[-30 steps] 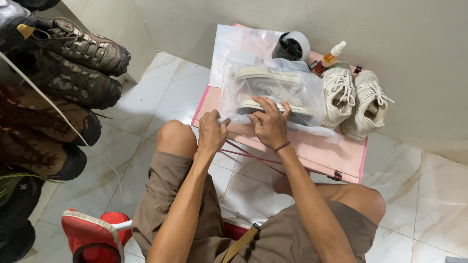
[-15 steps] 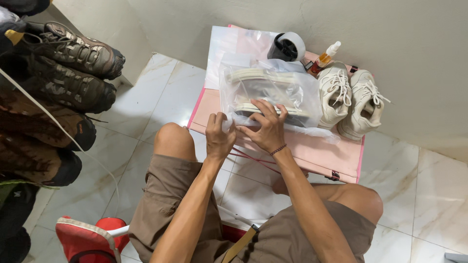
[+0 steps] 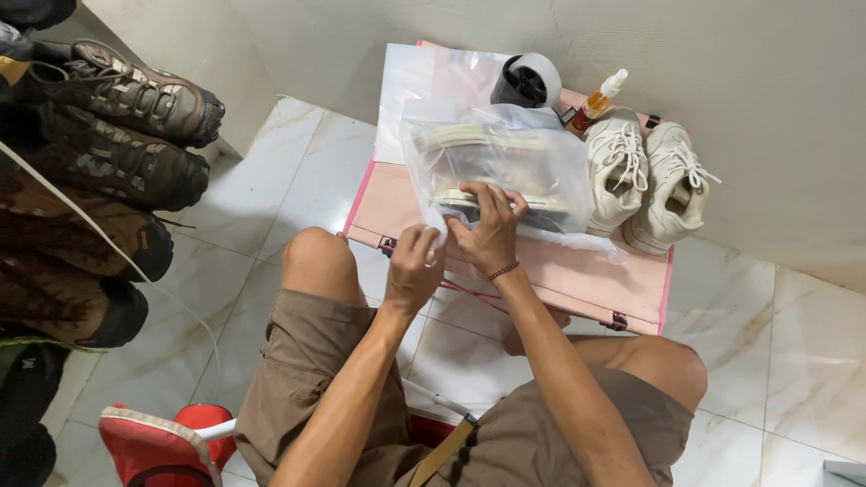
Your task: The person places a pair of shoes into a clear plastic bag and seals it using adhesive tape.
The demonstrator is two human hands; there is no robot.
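A clear plastic bag (image 3: 505, 167) with a pair of pale shoes inside lies on a low pink table (image 3: 577, 280). My left hand (image 3: 413, 266) pinches the bag's near left corner at the table's front edge. My right hand (image 3: 492, 230) rests on the bag's near edge, fingers curled over the plastic, a bead bracelet at the wrist. Both hands touch each other over the bag's opening.
A pair of white laced sneakers (image 3: 645, 176) stands at the table's right. A tape roll (image 3: 528, 81) and a small spray bottle (image 3: 597, 97) sit at the back by the wall. Dark boots (image 3: 117, 126) fill a rack at left. A red stool (image 3: 162, 442) is below me.
My left hand has slid right along the bag's near edge and now meets the right hand. The right hand has shifted slightly toward me.
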